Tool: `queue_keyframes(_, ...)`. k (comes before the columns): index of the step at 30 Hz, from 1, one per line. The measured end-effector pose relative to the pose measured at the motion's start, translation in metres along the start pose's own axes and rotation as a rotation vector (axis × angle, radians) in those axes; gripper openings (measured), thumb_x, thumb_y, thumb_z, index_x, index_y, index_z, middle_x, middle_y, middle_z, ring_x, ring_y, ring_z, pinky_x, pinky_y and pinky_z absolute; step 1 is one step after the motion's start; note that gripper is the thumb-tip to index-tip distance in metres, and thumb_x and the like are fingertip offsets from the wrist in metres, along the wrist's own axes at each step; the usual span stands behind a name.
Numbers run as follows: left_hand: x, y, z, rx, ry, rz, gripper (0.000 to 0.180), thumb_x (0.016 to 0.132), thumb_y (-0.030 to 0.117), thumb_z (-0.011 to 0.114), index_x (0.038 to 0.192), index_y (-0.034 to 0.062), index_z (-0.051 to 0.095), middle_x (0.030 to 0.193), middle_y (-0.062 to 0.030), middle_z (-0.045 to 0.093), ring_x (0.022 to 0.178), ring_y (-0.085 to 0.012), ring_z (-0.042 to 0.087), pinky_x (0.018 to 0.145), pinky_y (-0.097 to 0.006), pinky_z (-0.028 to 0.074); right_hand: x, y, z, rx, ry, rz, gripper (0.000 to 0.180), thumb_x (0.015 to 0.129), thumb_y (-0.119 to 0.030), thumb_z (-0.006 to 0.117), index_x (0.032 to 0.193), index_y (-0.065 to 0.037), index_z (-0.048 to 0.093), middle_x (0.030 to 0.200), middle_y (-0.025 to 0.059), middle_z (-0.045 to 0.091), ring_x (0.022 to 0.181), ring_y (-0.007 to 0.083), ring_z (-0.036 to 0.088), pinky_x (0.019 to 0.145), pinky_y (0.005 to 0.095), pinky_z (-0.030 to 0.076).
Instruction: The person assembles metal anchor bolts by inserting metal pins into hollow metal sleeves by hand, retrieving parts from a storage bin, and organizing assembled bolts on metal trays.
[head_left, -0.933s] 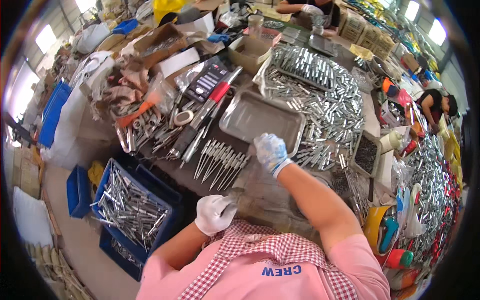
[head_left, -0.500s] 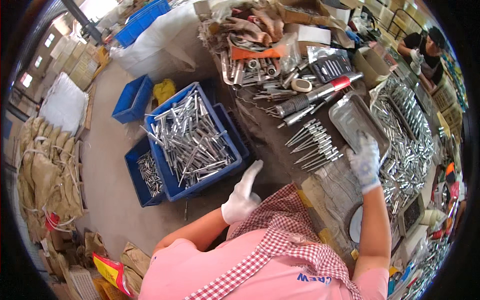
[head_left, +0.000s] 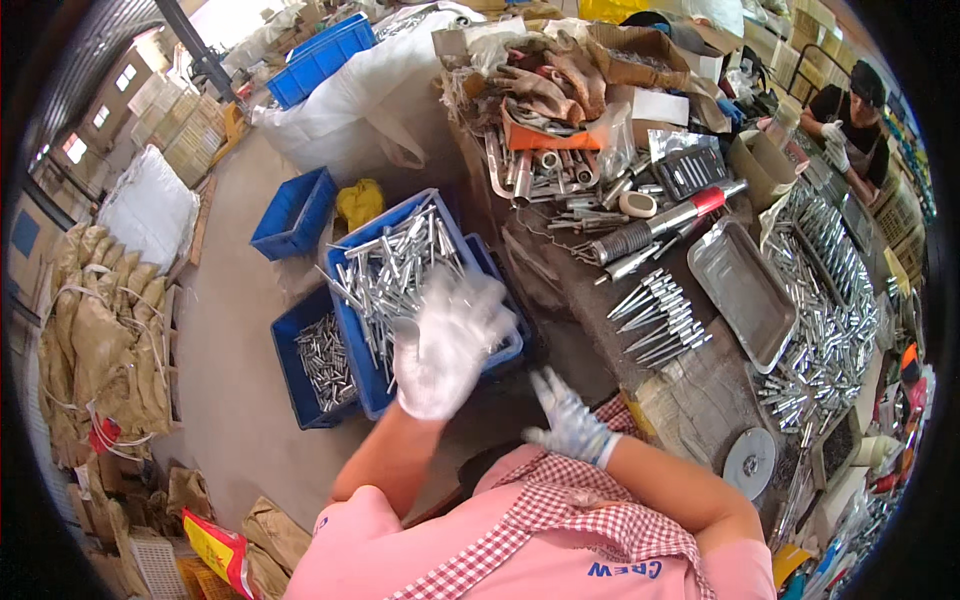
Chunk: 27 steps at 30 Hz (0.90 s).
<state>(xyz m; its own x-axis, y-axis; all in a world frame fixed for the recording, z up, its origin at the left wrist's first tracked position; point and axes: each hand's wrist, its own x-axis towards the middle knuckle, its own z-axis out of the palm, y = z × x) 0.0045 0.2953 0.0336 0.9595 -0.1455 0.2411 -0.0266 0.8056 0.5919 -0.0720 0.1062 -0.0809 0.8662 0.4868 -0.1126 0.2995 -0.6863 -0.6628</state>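
Observation:
My left hand (head_left: 445, 350), in a white glove, is over the near right part of a blue crate (head_left: 350, 345) heaped with long silver metal rods (head_left: 395, 270). Its fingers are spread and slightly blurred, and no rod shows in them. Whether the glove touches the rods, I cannot tell. My right hand (head_left: 572, 418), in a patterned white glove, hovers in front of my checked apron by the bench's near edge. Its fingers are stretched out, holding nothing visible. A row of slim pointed metal pins with thicker sleeves (head_left: 665, 318) lies on the bench, beside a metal tray (head_left: 745, 295).
Left of the crate stands a smaller blue bin (head_left: 315, 365) of short metal pieces. Behind it are another blue bin (head_left: 292, 213) and a yellow bag (head_left: 360, 204). A large heap of metal parts (head_left: 825, 290) covers the bench's right. Another person (head_left: 850, 130) works at the far right.
My left hand has moved forward over the crate, its fingers spreading. My right hand has left the metal tray and come left, back toward my apron. The view has shifted slightly.

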Motion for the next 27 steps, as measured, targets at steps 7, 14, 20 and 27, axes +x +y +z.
queue_keyframes(7,0.112,0.059,-0.121,2.163,0.374,-0.240,0.097,0.061,0.028,0.078,0.135,-0.0037,0.025,0.129,-0.0231,0.041,0.122,-0.0353,0.040,0.103,-0.035,0.034,-0.004,-0.024,-0.025,0.222,0.205,-0.137,0.092,0.074,-0.053,0.064,0.139,0.001,0.027,0.137,0.0247,0.035,0.125,0.0383,0.036,0.104,0.0416,0.030)
queue_keyframes(14,0.194,0.042,-0.140,2.433,0.117,-1.046,0.112,0.050,0.076,0.065,0.133,0.0054,0.043,0.135,-0.0150,0.045,0.124,-0.0307,0.045,0.104,-0.047,0.032,-0.013,-0.008,-0.016,0.184,0.046,-0.027,0.074,0.082,-0.044,0.057,0.137,-0.002,0.032,0.134,0.0251,0.040,0.122,0.0389,0.041,0.103,0.0414,0.032)
queue_keyframes(20,0.211,0.038,-0.175,2.619,-0.100,-1.452,0.101,0.054,0.061,0.077,0.133,0.0077,0.044,0.139,-0.0106,0.041,0.126,-0.0283,0.042,0.101,-0.044,0.038,-0.006,-0.008,-0.021,0.160,-0.036,0.049,0.069,0.081,-0.039,0.057,0.136,-0.004,0.035,0.132,0.0216,0.044,0.119,0.0374,0.045,0.099,0.0423,0.037)
queue_keyframes(27,0.204,0.036,-0.155,2.787,0.104,-1.294,0.107,0.046,0.055,0.084,0.132,0.0054,0.044,0.138,-0.0108,0.042,0.124,-0.0256,0.045,0.097,-0.042,0.043,-0.013,-0.002,-0.017,0.106,-0.113,0.094,0.063,0.083,-0.042,0.055,0.135,-0.009,0.039,0.128,0.0199,0.048,0.113,0.0360,0.050,0.093,0.0440,0.044)
